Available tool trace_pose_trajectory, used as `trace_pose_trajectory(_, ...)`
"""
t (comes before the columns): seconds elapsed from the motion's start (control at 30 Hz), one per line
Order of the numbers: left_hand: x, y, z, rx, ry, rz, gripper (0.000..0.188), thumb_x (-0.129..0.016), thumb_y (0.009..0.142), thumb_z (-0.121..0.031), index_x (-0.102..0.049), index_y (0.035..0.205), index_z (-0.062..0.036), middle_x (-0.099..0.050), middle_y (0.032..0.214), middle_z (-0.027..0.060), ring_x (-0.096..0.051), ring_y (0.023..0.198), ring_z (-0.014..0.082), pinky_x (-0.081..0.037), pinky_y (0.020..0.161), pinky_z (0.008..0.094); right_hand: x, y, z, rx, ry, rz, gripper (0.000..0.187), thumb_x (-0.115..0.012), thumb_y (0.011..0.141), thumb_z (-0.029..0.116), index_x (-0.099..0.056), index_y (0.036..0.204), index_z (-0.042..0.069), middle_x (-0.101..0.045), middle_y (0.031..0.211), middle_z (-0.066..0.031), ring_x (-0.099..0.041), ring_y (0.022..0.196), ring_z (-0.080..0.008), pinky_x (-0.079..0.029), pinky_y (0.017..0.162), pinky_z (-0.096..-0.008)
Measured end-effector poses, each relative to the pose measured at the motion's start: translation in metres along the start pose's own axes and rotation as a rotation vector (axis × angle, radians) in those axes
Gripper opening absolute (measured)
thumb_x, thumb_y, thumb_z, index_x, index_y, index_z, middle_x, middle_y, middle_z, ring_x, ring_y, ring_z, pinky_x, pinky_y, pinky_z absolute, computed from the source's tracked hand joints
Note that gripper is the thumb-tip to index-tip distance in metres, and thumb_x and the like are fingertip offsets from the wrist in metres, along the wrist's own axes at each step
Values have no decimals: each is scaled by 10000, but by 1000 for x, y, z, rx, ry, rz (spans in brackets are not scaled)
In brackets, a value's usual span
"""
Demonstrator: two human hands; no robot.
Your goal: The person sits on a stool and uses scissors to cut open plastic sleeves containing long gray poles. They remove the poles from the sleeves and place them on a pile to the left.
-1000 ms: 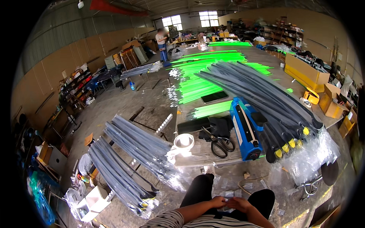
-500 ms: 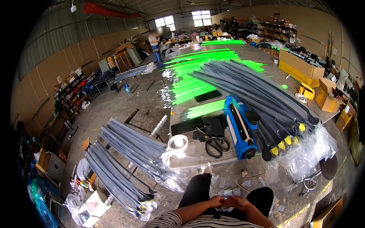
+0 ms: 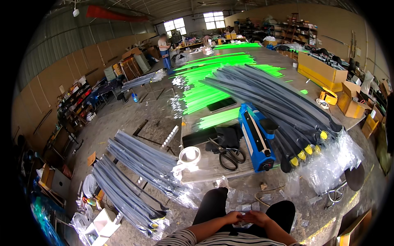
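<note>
My left hand and my right hand meet over my lap. Their fingers are curled in and touch; whether anything lies between them is hidden. On the near end of the worktable, just beyond my knees, lie black-handled scissors and a blue heat sealer. Left of the scissors stands a white tape roll. A dark phone rests by bright green strips. To the right spread long grey bars in clear plastic with yellow end pieces.
More plastic-wrapped bars lie low at the left, near a white box. Cardboard boxes line the table's right side. Plastic scraps litter the floor by my feet. Another person stands far off at the left.
The view has shifted slightly, so the table and its things sit a little further left. My hands stay together over my lap. The distant person's arms have changed position.
</note>
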State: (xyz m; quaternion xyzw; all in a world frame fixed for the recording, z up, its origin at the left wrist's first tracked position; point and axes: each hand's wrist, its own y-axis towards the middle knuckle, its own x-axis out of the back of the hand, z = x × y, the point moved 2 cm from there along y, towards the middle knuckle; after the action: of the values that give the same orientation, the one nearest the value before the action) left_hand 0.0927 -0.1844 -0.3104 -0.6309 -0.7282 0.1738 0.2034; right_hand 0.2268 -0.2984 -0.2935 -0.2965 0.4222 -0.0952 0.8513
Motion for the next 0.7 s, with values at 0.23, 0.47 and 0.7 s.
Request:
trace_pose_trajectory(0.23,0,-1,0,-9,1,-3,134,-590,744,-117,-584,854,-41,-572,670,32,-542,513,117,-454,471,254,0,-1,-1,15,-64,24,366,-445,869,226,-461,1063,-84,-521,1073,-220,-511,1006,-331,-393,894,-424)
trace_pose_trajectory(0.47,0,1,4,-27,-23,10,121,-586,751,-112,-585,848,-40,-567,665,29,-531,502,111,-445,469,249,4,3,-3,10,-96,45,380,-414,882,243,-470,1077,-77,-511,1100,-212,-503,1022,-323,-376,910,-416)
trace_pose_trajectory(0.7,0,-1,1,-4,-47,22,113,-575,761,-101,-586,851,-33,-567,669,30,-530,503,111,-444,466,249,0,0,-1,7,-103,42,379,-413,883,243,-470,1075,-78,-509,1104,-208,-499,1030,-319,-371,917,-412)
